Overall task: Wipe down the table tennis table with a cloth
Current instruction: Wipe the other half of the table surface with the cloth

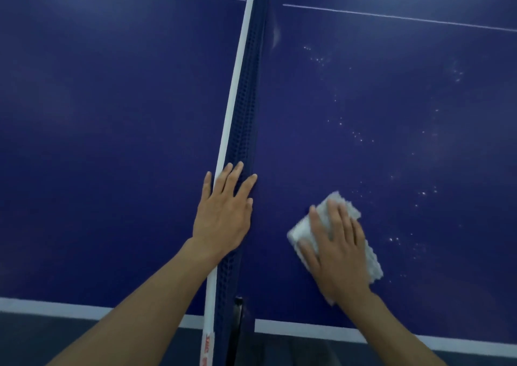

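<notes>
A dark blue table tennis table [112, 113] fills the view, seen from its side edge. My right hand [337, 246] lies flat with straight fingers on a folded white cloth [305, 227], pressing it onto the right half near the net. My left hand [223, 211] rests with spread fingers on top of the blue net [249, 91], across its white top band. Small white specks [361, 139] are scattered over the right half beyond the cloth.
The net runs from the near edge up the middle of the view. A white sideline [321, 330] marks the near table edge, with dark floor below it. A thin white centre line [391, 16] crosses the far part of both halves.
</notes>
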